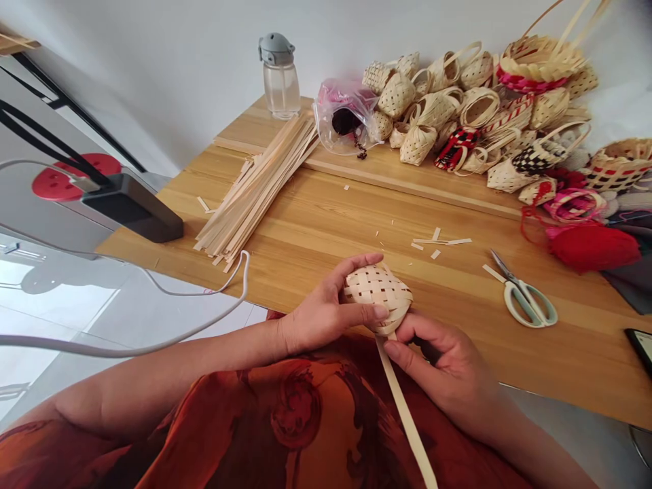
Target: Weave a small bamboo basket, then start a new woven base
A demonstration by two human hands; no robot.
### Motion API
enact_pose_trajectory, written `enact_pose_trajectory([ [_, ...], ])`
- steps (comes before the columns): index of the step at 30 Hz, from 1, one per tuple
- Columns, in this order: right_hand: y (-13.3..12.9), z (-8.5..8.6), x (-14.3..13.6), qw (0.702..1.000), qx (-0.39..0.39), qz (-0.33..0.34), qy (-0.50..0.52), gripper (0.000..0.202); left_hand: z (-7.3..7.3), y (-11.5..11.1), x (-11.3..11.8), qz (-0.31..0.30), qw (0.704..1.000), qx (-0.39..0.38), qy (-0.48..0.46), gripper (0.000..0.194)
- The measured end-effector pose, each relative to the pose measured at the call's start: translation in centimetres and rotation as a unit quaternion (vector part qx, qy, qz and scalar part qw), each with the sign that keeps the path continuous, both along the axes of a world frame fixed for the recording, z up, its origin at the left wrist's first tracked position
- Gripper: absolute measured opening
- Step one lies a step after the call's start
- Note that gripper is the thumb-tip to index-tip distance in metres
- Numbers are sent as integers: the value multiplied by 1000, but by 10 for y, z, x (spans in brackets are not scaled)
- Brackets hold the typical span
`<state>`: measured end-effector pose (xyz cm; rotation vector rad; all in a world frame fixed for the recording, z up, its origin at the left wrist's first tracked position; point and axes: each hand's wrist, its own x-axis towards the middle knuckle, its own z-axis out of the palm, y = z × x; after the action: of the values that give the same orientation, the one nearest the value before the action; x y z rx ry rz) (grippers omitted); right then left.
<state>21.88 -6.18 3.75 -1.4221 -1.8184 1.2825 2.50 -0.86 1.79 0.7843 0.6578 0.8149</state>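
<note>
A small pale basket [379, 288] of woven flat strips is held over the table's front edge, above my lap. Around its left side my left hand [336, 302] is closed, thumb across the front and index finger along the top. My right hand [445, 360] is at the basket's lower right, with thumb and index finger pinched on a long flat strip [405, 407]. That strip comes out of the basket's bottom and hangs down over my lap. The right hand's other fingers are curled and partly hidden.
A bundle of strips [259, 190] lies left on the wooden table [316, 238], near a water bottle [281, 78] and a black power bank [135, 207] with cables. Scissors [527, 299] and strip offcuts [441, 242] are at right. Many small woven baskets [418, 142] and red yarn [593, 246] line the back.
</note>
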Motion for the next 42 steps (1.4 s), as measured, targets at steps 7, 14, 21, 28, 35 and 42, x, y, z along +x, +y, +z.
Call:
enact_pose_trajectory([
  [7,-2,4,-2,999,25,-10,-18,21,-5,-1,5,21,999,-16,-32,72],
  [14,-6,6,-3,999,44,-14,-27,21,-7,-3,7,26,998,-25,-58,70],
  [21,-8,5,-4,998,35,-37,-36,21,-9,-1,6,-12,998,-2,-66,66],
  [28,-9,6,-1,997,60,-14,-52,21,-8,-3,5,-10,998,-1,-68,67],
  [35,-11,6,-1,995,85,-3,-49,21,-7,-5,5,-4,998,-6,-70,68],
  [42,-13,7,1,996,79,4,-51,19,-7,-5,0,-36,997,0,-66,77],
])
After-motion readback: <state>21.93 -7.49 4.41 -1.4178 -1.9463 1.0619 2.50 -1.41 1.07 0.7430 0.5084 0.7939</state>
